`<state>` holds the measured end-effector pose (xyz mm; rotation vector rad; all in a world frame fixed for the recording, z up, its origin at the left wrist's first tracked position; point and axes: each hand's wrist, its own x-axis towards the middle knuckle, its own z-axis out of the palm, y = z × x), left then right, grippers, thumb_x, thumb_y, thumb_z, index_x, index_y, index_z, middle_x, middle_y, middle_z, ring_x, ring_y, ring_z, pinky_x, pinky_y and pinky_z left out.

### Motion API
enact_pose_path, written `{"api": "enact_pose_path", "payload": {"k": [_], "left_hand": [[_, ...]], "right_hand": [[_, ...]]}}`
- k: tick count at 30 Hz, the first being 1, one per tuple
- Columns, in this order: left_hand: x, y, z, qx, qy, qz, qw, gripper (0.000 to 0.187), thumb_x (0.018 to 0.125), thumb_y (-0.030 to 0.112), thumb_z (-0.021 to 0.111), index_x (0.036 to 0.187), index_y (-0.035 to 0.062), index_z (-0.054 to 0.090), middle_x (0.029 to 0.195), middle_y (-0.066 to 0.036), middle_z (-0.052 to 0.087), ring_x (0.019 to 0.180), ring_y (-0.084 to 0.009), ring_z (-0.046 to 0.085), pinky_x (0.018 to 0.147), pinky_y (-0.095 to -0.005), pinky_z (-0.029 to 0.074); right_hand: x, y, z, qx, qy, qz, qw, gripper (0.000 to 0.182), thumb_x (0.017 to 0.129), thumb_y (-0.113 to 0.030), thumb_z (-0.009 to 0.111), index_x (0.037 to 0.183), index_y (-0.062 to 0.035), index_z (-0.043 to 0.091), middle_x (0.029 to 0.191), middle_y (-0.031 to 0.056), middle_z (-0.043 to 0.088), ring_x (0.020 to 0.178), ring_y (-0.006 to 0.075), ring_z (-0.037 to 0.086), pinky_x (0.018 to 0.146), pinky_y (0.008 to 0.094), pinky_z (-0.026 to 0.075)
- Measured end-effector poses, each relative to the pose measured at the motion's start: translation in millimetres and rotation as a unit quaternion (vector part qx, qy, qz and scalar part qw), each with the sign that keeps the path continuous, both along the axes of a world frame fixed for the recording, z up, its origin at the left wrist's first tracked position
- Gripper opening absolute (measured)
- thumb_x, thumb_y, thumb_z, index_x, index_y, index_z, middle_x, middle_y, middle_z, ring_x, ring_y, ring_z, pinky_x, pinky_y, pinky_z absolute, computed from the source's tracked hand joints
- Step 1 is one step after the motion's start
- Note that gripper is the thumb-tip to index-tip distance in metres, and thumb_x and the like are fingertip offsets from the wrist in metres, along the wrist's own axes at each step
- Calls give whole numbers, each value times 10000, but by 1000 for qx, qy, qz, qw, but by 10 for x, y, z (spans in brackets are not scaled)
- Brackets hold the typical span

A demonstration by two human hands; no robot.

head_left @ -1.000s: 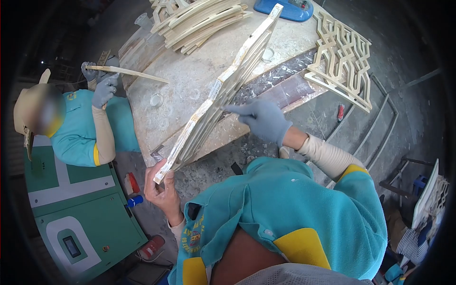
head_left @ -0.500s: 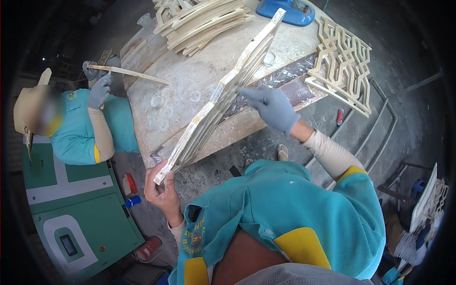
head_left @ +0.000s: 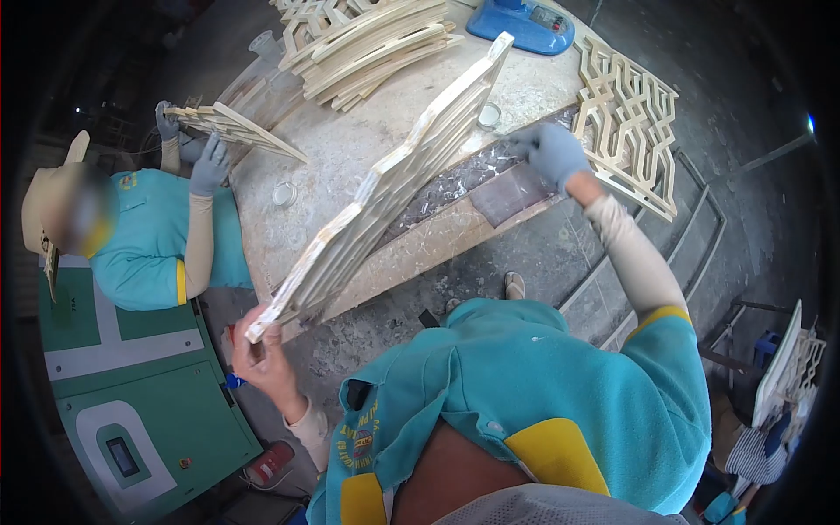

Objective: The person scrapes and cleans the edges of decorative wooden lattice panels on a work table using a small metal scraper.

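While the wooden panel (head_left: 376, 188) is tilted right across the middle of the view, it blocks a good chunk of the table (head_left: 337, 157) behind it, and a little round dish (head_left: 489, 116) peeks out just beside its upper part. The left hand (head_left: 269, 363), bare, has its fingers closed around the panel's near bottom end. The right hand (head_left: 556, 156) is in a grey glove, well apart from the panel, over the table's right-hand edge; its fingers point left but they're pretty blurry, so can't tell if they're holding or touching anything.

Tabletop's pale and scuffed, with white splotches on a dark strip along the edge. Second round dish (head_left: 284, 194) sits to the left, a lattice piece (head_left: 626, 122) hangs over the right side, and there's a pile of curved wood parts (head_left: 372, 52) plus a blue device (head_left: 525, 26) at the far side. Off left, a co-worker (head_left: 149, 236) in teal holds a slatted piece (head_left: 236, 131), with a green cabinet (head_left: 140, 367) next to them. Floor's grey and stained.
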<state>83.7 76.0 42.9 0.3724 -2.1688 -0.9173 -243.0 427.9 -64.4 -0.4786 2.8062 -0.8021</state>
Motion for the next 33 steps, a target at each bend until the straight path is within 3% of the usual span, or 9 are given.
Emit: {"api": "enact_pose_path", "payload": {"k": [5,13,16,22,25,28,30,32,33], "left_hand": [[7,-421,-201,73,5,25,997,349,904,246,739,1069,-51,659,996,-69,661,901,-133,599,819,-263,473],[47,-467,-272,82,-2,56,995,336,917,256,722,1059,-40,652,1018,-73,642,930,-145,590,856,-280,466],[43,-465,-277,88,-2,54,995,337,918,256,721,1064,-38,646,1021,-71,634,940,-146,584,871,-283,462],[36,-470,-284,109,3,52,993,344,913,251,729,1075,-40,639,1020,-66,631,944,-146,585,879,-281,458],[54,-503,-299,118,-2,57,991,357,907,255,737,1079,-42,640,1023,-66,631,948,-148,588,883,-282,459],[94,-577,-314,120,-11,66,990,389,899,272,745,1098,-47,645,1030,-71,642,951,-153,596,888,-287,463],[79,-581,-286,110,-1,68,992,404,900,286,743,1107,-48,648,1032,-76,657,946,-153,602,887,-289,464],[59,-618,-284,114,5,68,991,411,906,300,736,1108,-46,649,1032,-78,667,946,-153,608,881,-291,467],[52,-655,-284,117,6,62,991,406,908,302,733,1107,-43,652,1026,-71,664,925,-142,598,857,-283,465]], "right_hand": [[-746,-135,-236,123,12,-33,992,246,858,-246,650,1016,-81,742,1034,179,717,966,361,692,857,426,547],[-1087,-478,-440,191,36,30,981,300,856,-254,653,1042,-28,720,1063,212,705,993,365,691,848,439,551],[-1100,-528,-474,169,42,30,984,258,834,-191,625,994,-17,729,1017,244,699,958,381,691,834,436,552],[-1109,-444,-504,146,20,15,989,310,838,-274,691,1030,-33,733,995,199,723,955,343,707,827,422,552],[-1116,-270,-624,-111,-109,-2,988,328,786,-280,778,997,-30,761,732,119,722,663,228,690,690,342,543],[-747,-177,-454,-204,-207,-9,957,254,872,-249,735,1037,-56,750,638,43,676,516,143,592,580,316,517],[-434,-165,-398,-172,-195,12,966,219,896,-170,667,1081,-86,748,723,74,709,591,158,633,602,320,512],[-235,-155,-665,-146,0,148,978,277,883,-125,634,1117,-216,752,838,114,707,770,254,674,703,331,523],[-95,-194,-632,-145,-3,149,978,277,883,-125,634,1117,-216,752,838,114,707,770,254,674,703,331,523]]}}
